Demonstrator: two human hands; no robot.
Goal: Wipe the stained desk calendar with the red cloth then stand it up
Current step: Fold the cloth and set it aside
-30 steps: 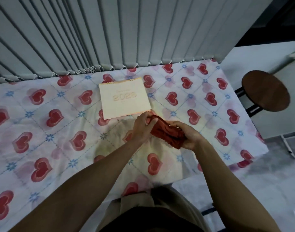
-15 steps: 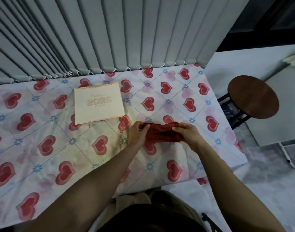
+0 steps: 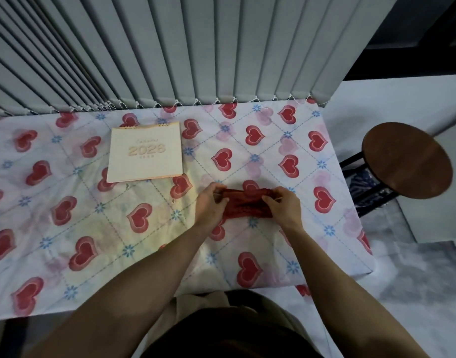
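The cream desk calendar (image 3: 145, 151) marked 2026 lies flat on the heart-patterned table cover, its ring binding toward the blinds. The red cloth (image 3: 243, 205) is stretched just above the cover, to the right of and nearer than the calendar. My left hand (image 3: 211, 204) pinches its left end and my right hand (image 3: 282, 205) pinches its right end. Both hands are well apart from the calendar. No stain on the calendar cover can be made out from here.
The table cover (image 3: 66, 223) with red hearts spans the table; its front edge is by my body and its right edge drops off near a round brown stool (image 3: 406, 160). Grey vertical blinds (image 3: 170, 52) hang along the table's back edge.
The cloth went from a bunched lump between my hands to a strip pulled flat and wide. The camera view shifted right, so the calendar now sits further left.
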